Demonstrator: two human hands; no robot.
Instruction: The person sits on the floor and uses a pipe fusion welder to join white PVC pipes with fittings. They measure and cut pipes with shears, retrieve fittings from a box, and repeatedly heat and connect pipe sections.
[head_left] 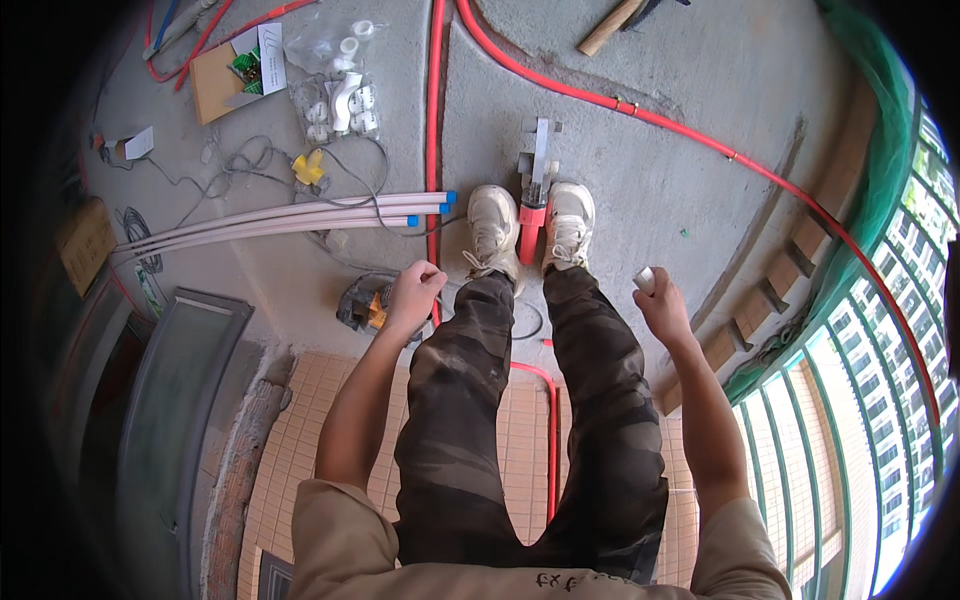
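My right hand (pixel 663 304), out beyond my right knee, is closed round a small white pipe fitting (pixel 645 281). Left of my knees, my left hand (pixel 413 293) has its fingers curled together; whatever they may hold is hidden. Between my two shoes stands what looks like a pipe welding iron (pixel 534 190), with a flat grey metal plate and a red handle. Neither hand touches it. Just below my left hand, a dark bag with orange in it (pixel 368 303) lies on the floor.
White pipes with blue ends (pixel 330 215) lie at left among grey cables. Beyond them are bags of white fittings (pixel 345 100) and an open cardboard box (pixel 225 82). Red pipes (pixel 640 112) cross the concrete floor. A hammer (pixel 610 27) lies far off; green netting (pixel 885 110) edges the right.
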